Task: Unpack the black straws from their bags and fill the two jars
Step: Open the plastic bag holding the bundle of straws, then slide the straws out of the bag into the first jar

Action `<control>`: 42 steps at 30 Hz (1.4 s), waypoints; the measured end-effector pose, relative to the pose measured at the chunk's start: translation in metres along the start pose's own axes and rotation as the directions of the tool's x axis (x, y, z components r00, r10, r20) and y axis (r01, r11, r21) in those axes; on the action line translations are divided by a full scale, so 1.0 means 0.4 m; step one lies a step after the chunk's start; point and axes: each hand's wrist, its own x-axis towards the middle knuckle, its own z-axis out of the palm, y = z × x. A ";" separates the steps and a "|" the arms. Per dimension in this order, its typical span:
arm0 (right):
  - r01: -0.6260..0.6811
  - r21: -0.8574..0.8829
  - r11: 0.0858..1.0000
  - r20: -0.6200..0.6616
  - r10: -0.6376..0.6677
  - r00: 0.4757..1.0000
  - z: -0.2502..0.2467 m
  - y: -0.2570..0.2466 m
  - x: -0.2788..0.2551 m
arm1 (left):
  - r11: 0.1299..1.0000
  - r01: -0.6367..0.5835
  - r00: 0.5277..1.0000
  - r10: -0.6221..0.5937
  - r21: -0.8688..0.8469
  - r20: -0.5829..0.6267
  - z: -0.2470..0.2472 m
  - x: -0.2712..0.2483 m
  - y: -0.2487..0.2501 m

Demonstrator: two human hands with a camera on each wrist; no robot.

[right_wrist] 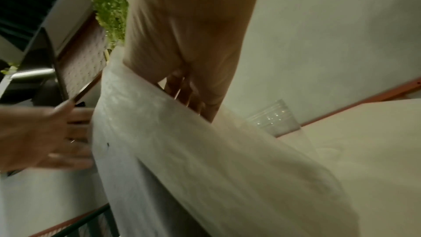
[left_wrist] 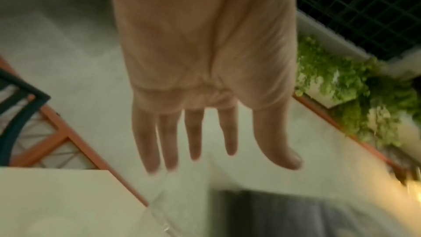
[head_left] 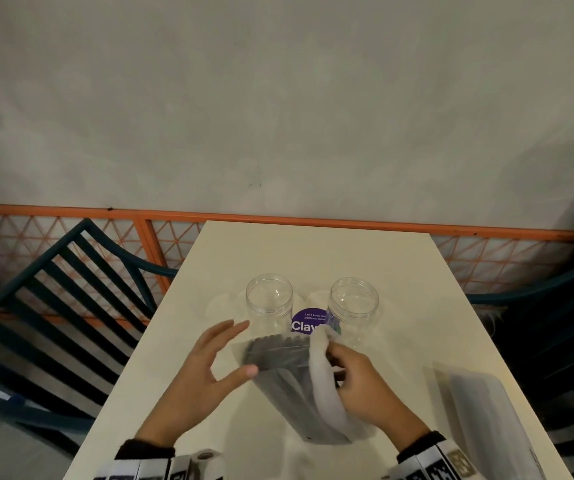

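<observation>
Right hand (head_left: pixel 365 386) grips straw bag (head_left: pixel 289 379) at desk's near edge; left hand (head_left: pixel 206 368) spread wide, empty. Unpacking underway; next, extract straws for jars (head_left: pixel 269 299).

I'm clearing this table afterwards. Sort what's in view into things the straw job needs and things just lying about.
Needed for the job:
- bag of black straws, gripped by the right hand; left hand open beside it
- left jar, empty
- right jar, empty
- second bag, flat at the table's right

Lying about:
- purple sticker between the jars
- chair to the left
</observation>
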 end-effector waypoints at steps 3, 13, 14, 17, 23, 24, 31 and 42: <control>-0.037 0.072 0.997 0.028 0.035 0.999 -0.014 0.009 -0.018 | 0.994 0.100 0.979 -0.089 -0.052 0.182 0.010 0.004 -0.032; -0.145 0.192 0.971 0.128 0.122 0.984 -0.009 0.040 -0.033 | 0.883 0.083 0.958 -0.199 -0.462 -0.208 0.076 0.015 -0.046; -0.138 0.180 0.974 0.115 0.118 0.986 -0.009 0.044 -0.035 | 0.882 0.079 0.952 -0.204 -0.465 -0.226 0.083 0.014 -0.055; -0.138 0.206 0.969 0.037 0.134 0.990 -0.018 0.051 -0.046 | 0.849 0.065 0.938 -0.231 -0.525 -0.258 0.095 0.009 -0.074; -0.141 0.305 0.942 0.080 0.122 0.989 -0.010 0.049 -0.056 | 0.748 0.107 0.976 -0.206 -0.655 -0.076 0.096 -0.006 -0.085; -0.144 0.294 0.945 0.083 0.125 0.989 -0.004 0.048 -0.055 | 0.760 0.127 0.982 -0.187 -0.638 -0.027 0.097 -0.010 -0.079; -0.098 0.272 0.957 0.003 0.101 0.995 0.017 0.041 -0.046 | 0.895 0.082 0.982 -0.147 -0.438 -0.115 0.096 0.007 -0.048; -0.098 0.286 0.953 -0.108 0.134 0.985 -0.014 0.041 -0.032 | 0.900 0.063 0.995 -0.089 -0.431 -0.041 0.137 0.018 -0.029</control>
